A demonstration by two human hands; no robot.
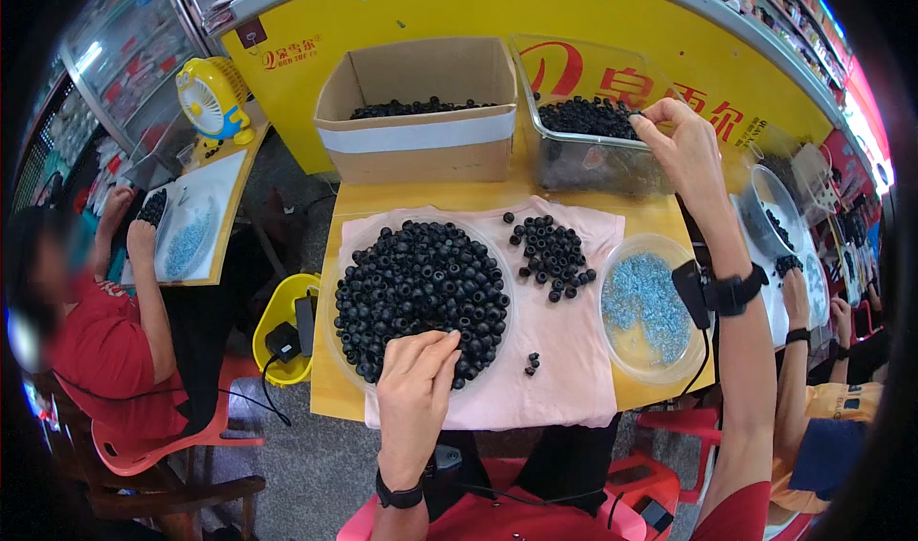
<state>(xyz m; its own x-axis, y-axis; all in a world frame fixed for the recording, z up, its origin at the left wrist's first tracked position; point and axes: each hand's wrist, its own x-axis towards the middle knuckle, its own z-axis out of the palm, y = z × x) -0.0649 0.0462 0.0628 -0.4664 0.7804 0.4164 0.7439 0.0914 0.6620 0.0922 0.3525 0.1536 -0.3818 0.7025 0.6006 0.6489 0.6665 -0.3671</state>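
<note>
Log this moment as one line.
left hand: fingertips in bowl of black rings | right hand: over clear bin, pinching | pink cloth: loose rings

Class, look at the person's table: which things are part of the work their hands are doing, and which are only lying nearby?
In the work:
left hand in the dish of black rings
right hand at the clear bin of black rings
loose rings on the pink cloth
bowl of blue pieces
cardboard box

Lying about:
yellow fan
yellow basket
</note>
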